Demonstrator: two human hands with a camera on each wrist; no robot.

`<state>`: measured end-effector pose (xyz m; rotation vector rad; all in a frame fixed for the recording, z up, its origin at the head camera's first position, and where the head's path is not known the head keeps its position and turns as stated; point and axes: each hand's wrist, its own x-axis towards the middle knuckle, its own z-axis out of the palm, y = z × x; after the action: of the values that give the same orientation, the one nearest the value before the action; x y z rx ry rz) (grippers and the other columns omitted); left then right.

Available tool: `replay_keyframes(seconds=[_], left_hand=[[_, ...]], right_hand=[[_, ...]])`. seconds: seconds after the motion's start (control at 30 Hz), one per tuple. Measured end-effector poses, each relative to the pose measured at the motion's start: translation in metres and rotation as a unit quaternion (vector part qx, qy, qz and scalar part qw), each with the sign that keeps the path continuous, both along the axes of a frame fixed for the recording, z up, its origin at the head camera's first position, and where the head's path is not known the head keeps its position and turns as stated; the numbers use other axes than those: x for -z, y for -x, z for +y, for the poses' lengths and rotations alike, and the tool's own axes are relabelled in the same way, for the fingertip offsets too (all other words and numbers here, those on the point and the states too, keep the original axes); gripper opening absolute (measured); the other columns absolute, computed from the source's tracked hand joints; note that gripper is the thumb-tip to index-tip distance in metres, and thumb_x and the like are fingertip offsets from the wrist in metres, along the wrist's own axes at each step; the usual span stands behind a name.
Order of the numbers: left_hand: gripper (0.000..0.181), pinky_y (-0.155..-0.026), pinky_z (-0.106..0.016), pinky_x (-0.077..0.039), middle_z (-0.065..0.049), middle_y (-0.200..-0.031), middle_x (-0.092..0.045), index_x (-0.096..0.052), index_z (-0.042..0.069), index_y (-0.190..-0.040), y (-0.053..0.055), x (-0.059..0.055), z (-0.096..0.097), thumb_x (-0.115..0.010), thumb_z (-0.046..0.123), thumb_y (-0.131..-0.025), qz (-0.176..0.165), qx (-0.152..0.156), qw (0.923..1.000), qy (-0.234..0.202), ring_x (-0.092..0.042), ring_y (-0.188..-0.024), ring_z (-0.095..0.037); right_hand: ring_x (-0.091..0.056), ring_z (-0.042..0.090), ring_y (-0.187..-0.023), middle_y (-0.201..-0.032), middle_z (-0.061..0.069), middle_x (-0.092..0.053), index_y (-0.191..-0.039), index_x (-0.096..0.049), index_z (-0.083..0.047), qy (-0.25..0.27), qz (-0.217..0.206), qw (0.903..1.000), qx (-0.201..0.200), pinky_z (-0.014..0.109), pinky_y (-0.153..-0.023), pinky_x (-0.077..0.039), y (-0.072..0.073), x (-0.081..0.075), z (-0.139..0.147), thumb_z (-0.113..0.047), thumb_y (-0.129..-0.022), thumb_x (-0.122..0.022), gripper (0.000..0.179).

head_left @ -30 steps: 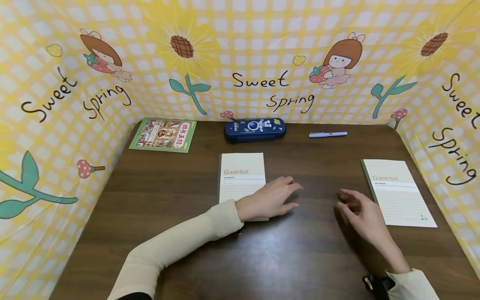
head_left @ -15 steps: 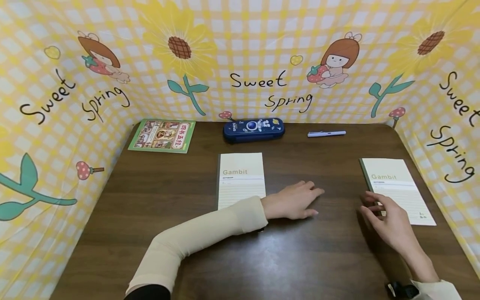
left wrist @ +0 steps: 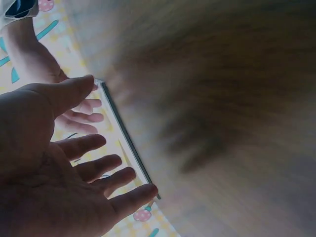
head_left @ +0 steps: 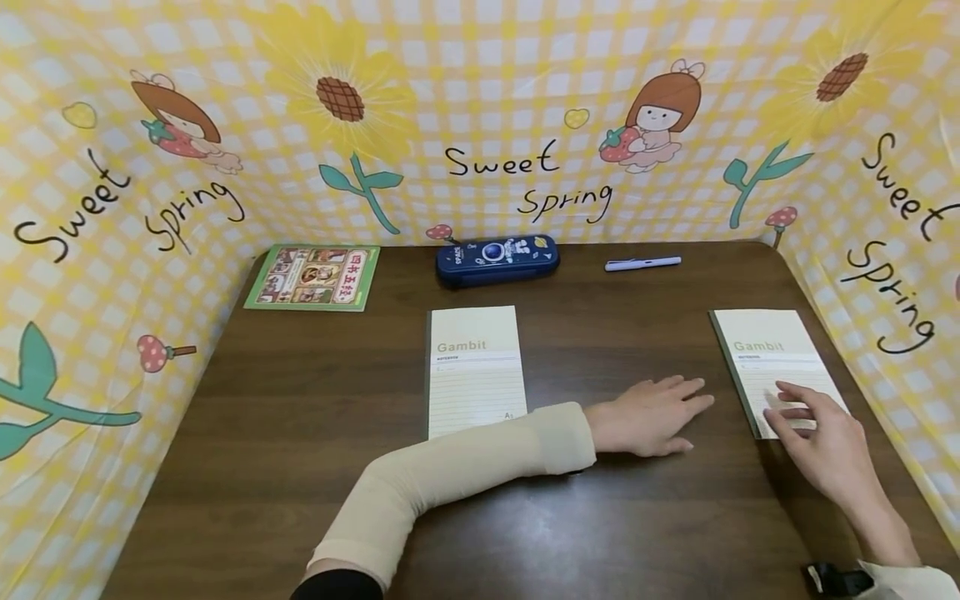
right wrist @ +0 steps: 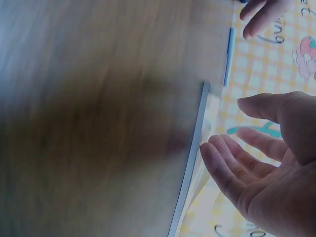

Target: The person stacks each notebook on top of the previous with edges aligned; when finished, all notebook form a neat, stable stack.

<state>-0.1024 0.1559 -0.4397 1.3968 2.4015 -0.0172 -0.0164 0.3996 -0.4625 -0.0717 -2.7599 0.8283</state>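
Note:
Two cream notebooks marked Gambit, each with a dark spine, lie on the brown table. My left hand [head_left: 651,417] is stretched palm down over the tabletop, fingers spread and holding nothing, just left of the right notebook [head_left: 761,333]. Its sleeve crosses the lower edge of the middle notebook [head_left: 476,362] and hides part of it. My right hand [head_left: 836,446] hovers at the lower right of the right notebook, fingers loosely bent, with nothing gripped. In the left wrist view the notebook's dark spine [left wrist: 126,133] runs past the left fingertips; the right wrist view shows a spine [right wrist: 191,153] by the right fingers.
Along the back of the table lie a green picture-covered book [head_left: 313,277], a dark blue space pencil case [head_left: 497,261] and a pale lavender pen [head_left: 642,264]. A yellow checked cloth [head_left: 487,83] walls the table at the back and both sides.
Both hands have moved right. The left went from above the middle notebook to beside the right one; the right came over the right notebook. The view has shifted slightly.

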Motion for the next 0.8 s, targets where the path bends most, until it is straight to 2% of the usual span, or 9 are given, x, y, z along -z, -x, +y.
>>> replay_keyframes(seconds=[0.1, 0.17, 0.27, 0.33, 0.37, 0.4, 0.57, 0.7, 0.8], left_hand=[[0.077, -0.130, -0.036, -0.028, 0.012, -0.177, -0.004, -0.014, 0.036, -0.168, -0.002, -0.001, 0.018, -0.046, 0.063, -0.104, 0.009, 0.005, 0.9999, 0.013, -0.012, -0.164, -0.011], [0.077, -0.131, -0.036, -0.024, 0.014, -0.177, 0.001, -0.011, 0.038, -0.168, -0.004, -0.001, 0.029, -0.043, 0.066, -0.103, 0.014, 0.014, 0.9995, 0.023, -0.008, -0.164, -0.008], [0.078, -0.133, -0.036, -0.020, 0.016, -0.176, 0.007, -0.006, 0.042, -0.167, -0.007, -0.001, 0.044, -0.038, 0.070, -0.102, 0.021, 0.030, 0.9985, 0.041, -0.002, -0.164, -0.005], [0.078, -0.133, -0.035, -0.016, 0.019, -0.174, 0.012, -0.002, 0.044, -0.166, -0.010, -0.001, 0.054, -0.034, 0.073, -0.101, 0.028, 0.041, 0.9970, 0.059, 0.003, -0.163, -0.003], [0.078, -0.134, -0.036, -0.015, 0.020, -0.173, 0.015, 0.000, 0.045, -0.165, -0.011, 0.000, 0.058, -0.033, 0.074, -0.100, 0.034, 0.046, 0.9960, 0.068, 0.005, -0.163, -0.002], [0.079, -0.134, -0.036, -0.012, 0.021, -0.172, 0.017, 0.002, 0.046, -0.165, -0.013, 0.000, 0.063, -0.031, 0.075, -0.100, 0.040, 0.052, 0.9947, 0.078, 0.007, -0.162, -0.002], [0.082, -0.135, -0.036, -0.005, 0.024, -0.168, 0.023, 0.012, 0.047, -0.162, -0.018, 0.003, 0.076, -0.025, 0.080, -0.097, 0.053, 0.074, 0.9887, 0.119, 0.013, -0.161, 0.000], [0.080, -0.135, -0.036, -0.004, 0.025, -0.169, 0.019, 0.010, 0.048, -0.162, -0.020, 0.006, 0.079, -0.025, 0.080, -0.097, 0.040, 0.077, 0.9881, 0.127, 0.011, -0.161, 0.001], [0.079, -0.135, -0.036, -0.005, 0.024, -0.170, 0.018, 0.007, 0.048, -0.163, -0.021, 0.007, 0.081, -0.027, 0.079, -0.098, 0.034, 0.081, 0.9884, 0.124, 0.011, -0.160, 0.001]], right_hand=[[-0.035, -0.036, -0.087, -0.120, 0.037, -0.065, -0.129, -0.063, 0.011, -0.013, -0.008, 0.9998, 0.010, -0.002, -0.060, -0.042, -0.002, 0.000, 0.010, -0.005, -0.092, -0.075, 0.041], [-0.054, -0.024, -0.081, -0.119, 0.038, -0.066, -0.128, -0.064, 0.010, -0.028, -0.018, 0.9993, 0.015, 0.003, -0.058, -0.045, -0.004, 0.000, 0.016, -0.008, -0.093, -0.075, 0.041], [-0.075, 0.024, -0.086, -0.122, 0.041, -0.063, -0.133, -0.061, 0.010, -0.055, -0.053, 0.9969, 0.020, 0.033, -0.068, -0.059, -0.007, 0.002, 0.026, -0.018, -0.098, -0.072, 0.046], [-0.065, 0.057, -0.103, -0.128, 0.044, -0.060, -0.138, -0.057, 0.011, -0.069, -0.081, 0.9942, 0.013, 0.056, -0.080, -0.055, -0.009, 0.003, 0.032, -0.025, -0.102, -0.067, 0.052], [-0.059, 0.063, -0.112, -0.132, 0.045, -0.057, -0.141, -0.054, 0.012, -0.070, -0.096, 0.9929, 0.007, 0.065, -0.085, -0.049, -0.010, 0.004, 0.034, -0.028, -0.105, -0.064, 0.055], [-0.052, 0.066, -0.119, -0.139, 0.046, -0.051, -0.144, -0.050, 0.014, -0.068, -0.111, 0.9915, -0.001, 0.072, -0.089, -0.043, -0.010, 0.005, 0.036, -0.030, -0.107, -0.060, 0.058], [-0.022, 0.068, -0.145, -0.162, 0.042, -0.022, -0.156, -0.032, 0.012, -0.029, -0.165, 0.9850, -0.042, 0.083, -0.105, -0.024, -0.015, 0.011, 0.040, -0.035, -0.112, -0.048, 0.067], [-0.003, 0.064, -0.152, -0.166, 0.040, -0.009, -0.161, -0.022, 0.009, -0.017, -0.192, 0.9799, -0.054, 0.086, -0.109, -0.012, -0.020, 0.014, 0.040, -0.036, -0.113, -0.043, 0.069], [0.001, 0.064, -0.152, -0.166, 0.040, -0.006, -0.161, -0.020, 0.010, -0.029, -0.201, 0.9777, -0.053, 0.086, -0.110, -0.010, -0.022, 0.014, 0.041, -0.038, -0.113, -0.043, 0.072]])
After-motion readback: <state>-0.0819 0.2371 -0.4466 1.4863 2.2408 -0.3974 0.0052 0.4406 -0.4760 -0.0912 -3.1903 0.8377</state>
